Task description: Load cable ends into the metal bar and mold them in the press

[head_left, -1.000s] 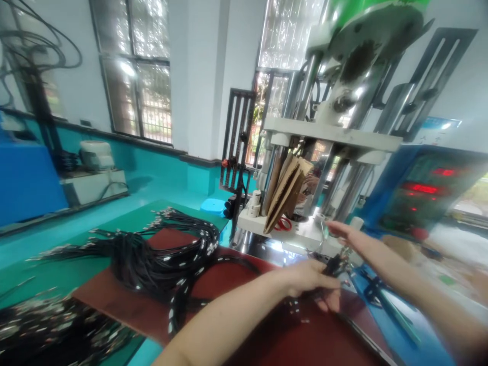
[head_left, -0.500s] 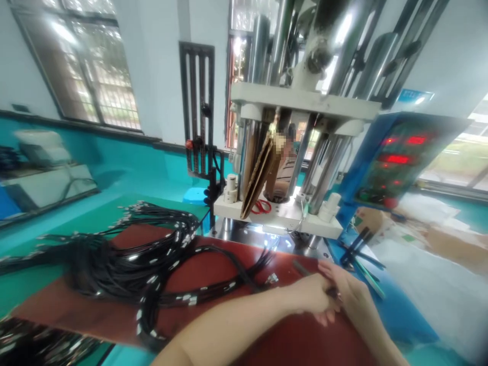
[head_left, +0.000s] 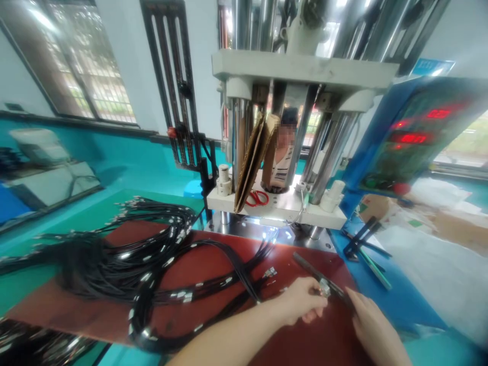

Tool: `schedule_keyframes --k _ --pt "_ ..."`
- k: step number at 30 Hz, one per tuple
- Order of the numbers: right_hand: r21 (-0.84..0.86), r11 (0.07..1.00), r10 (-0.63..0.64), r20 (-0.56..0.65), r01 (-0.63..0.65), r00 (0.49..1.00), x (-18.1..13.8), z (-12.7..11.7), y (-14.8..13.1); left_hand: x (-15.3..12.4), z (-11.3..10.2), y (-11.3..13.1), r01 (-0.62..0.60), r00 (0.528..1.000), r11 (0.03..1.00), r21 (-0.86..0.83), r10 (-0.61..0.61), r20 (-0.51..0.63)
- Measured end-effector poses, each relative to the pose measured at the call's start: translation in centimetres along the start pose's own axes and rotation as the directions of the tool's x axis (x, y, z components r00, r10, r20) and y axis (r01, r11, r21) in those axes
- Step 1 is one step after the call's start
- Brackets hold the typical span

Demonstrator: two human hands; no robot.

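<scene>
Over the red mat (head_left: pixel 229 264), the left hand (head_left: pixel 301 304) pinches a black cable (head_left: pixel 305 263) at its metal plug (head_left: pixel 324 288), while the right hand (head_left: pixel 368 325) touches the cable, its grip unclear.

Left hand (head_left: pixel 301 304) bare, left forearm (head_left: pixel 229 338) bare down to the frame edge. Right hand (head_left: pixel 369 323) bare, wrist uncovered too.

No writing can be read here.
The slanted blue control panel (head_left: pixel 385 168) carries glowing red digit displays (head_left: pixel 414 138), too blurred to make out. A small blue sign (head_left: pixel 434 66) on the white wall (head_left: pixel 467 38) shows pale marks that are equally illegible.
</scene>
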State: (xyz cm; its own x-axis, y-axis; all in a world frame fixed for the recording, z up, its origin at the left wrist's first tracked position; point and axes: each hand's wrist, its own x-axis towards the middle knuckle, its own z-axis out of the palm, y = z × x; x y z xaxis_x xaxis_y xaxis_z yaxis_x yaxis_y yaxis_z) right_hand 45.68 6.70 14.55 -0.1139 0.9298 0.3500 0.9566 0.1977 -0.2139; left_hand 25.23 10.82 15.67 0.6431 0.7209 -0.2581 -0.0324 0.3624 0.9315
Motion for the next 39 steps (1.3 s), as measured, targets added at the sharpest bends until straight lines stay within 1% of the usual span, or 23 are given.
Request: schedule_keyframes --k 2,4,6,7,8,9,10,11,12,13,14,15,17,19,23,25,27,29,30,32,35,37,39 --pt "-0.198 0.979 -0.041 0.066 0.054 0.997 -0.9 0.3 0.0 -0.1 0.1 -0.2 -0.038 0.999 0.998 0.046 0.039 -0.016" --pt "-0.226 0.974 0.023 0.185 0.020 0.982 -1.4 0.2 -0.8 -0.3 0.1 -0.2 -0.072 0.997 0.992 0.100 0.075 -0.028" --pt "-0.091 0.994 0.081 0.303 -0.056 0.949 -1.6 -0.1 -1.8 -0.6 0.2 -0.1 -0.096 0.994 0.983 0.155 0.102 -0.032" --pt "0.034 0.993 0.095 0.348 -0.114 0.933 -1.7 -0.2 -2.2 -0.8 0.2 0.0 -0.104 0.994 0.978 0.182 0.110 -0.025" --pt "0.178 0.963 0.122 0.381 -0.202 0.917 -1.8 -0.3 -2.7 -1.0 0.2 0.2 -0.104 0.994 0.973 0.204 0.110 -0.017" --pt "0.334 0.889 0.161 0.411 -0.312 0.897 -2.0 -0.3 -3.3 -1.1 0.3 0.3 -0.095 0.995 0.971 0.219 0.100 -0.013" --pt "0.485 0.763 0.210 0.439 -0.427 0.874 -2.3 -0.3 -3.9 -1.2 0.4 0.4 -0.072 0.997 0.971 0.229 0.078 -0.017" --pt "0.606 0.599 0.260 0.471 -0.523 0.843 -2.5 -0.2 -4.6 -1.3 0.5 0.4 -0.034 0.999 0.970 0.239 0.042 -0.026" --pt "0.688 0.441 0.311 0.486 -0.577 0.817 -2.6 -0.2 -5.4 -1.3 0.7 0.4 0.014 0.999 0.968 0.249 -0.005 -0.036" --pt "0.744 0.322 0.360 0.476 -0.586 0.802 -2.7 -0.2 -6.2 -1.3 0.8 0.3 0.060 0.998 0.964 0.261 -0.049 -0.046" --pt "0.786 0.254 0.397 0.447 -0.564 0.802 -2.8 -0.3 -7.0 -1.3 0.9 0.2 0.093 0.995 0.958 0.273 -0.081 -0.052" --pt "0.815 0.235 0.437 0.399 -0.530 0.806 -2.7 -0.4 -7.8 -1.2 0.9 0.0 0.111 0.994 0.952 0.285 -0.100 -0.053" --pt "0.826 0.278 0.515 0.303 -0.491 0.802 -2.5 -0.8 -9.1 -1.1 1.0 -0.3 0.114 0.993 0.949 0.294 -0.106 -0.045" --pt "0.803 0.327 0.566 0.255 -0.497 0.784 -2.2 -1.4 -9.9 -1.0 1.1 -0.5 0.102 0.995 0.954 0.282 -0.100 -0.021" --pt "0.763 0.373 0.591 0.244 -0.529 0.769 -2.1 -1.9 -10.5 -1.5 1.3 -0.3 0.084 0.996 0.954 0.287 -0.084 -0.012" --pt "0.752 0.394 0.578 0.244 -0.529 0.779 -2.2 -1.6 -10.4 -1.9 1.5 -0.1 0.033 0.999 0.948 0.315 -0.029 -0.018" --pt "0.723 0.444 0.573 0.225 -0.529 0.788 -2.3 -1.2 -10.2 -2.2 1.5 -0.1 -0.011 1.000 0.942 0.334 0.016 -0.011" --pt "0.711 0.470 0.563 0.215 -0.523 0.798 -2.3 -0.8 -9.9 -2.2 1.4 0.0 -0.018 1.000 0.950 0.312 0.011 0.024" --pt "0.724 0.458 0.561 0.215 -0.516 0.799 -2.3 -0.6 -9.7 -2.2 1.3 0.0 -0.025 0.999 0.958 0.286 0.013 0.043" --pt "0.783 0.378 0.566 0.227 -0.494 0.793 -2.3 -0.5 -9.5 -1.8 1.0 0.2 -0.066 0.997 0.972 0.224 0.057 0.043" --pt "0.847 0.261 0.612 0.225 -0.462 0.758 -2.4 -0.6 -9.7 -1.2 0.5 0.7 -0.099 0.992 0.978 0.183 0.110 -0.054" --pt "0.866 0.229 0.633 0.214 -0.444 0.744 -2.5 -0.9 -10.1 -1.1 0.4 0.9 -0.049 0.994 0.983 0.174 0.064 -0.086" --pt "0.871 0.229 0.636 0.204 -0.435 0.744 -2.5 -1.1 -10.5 -1.1 0.5 1.1 0.015 0.997 0.986 0.169 -0.002 -0.073"
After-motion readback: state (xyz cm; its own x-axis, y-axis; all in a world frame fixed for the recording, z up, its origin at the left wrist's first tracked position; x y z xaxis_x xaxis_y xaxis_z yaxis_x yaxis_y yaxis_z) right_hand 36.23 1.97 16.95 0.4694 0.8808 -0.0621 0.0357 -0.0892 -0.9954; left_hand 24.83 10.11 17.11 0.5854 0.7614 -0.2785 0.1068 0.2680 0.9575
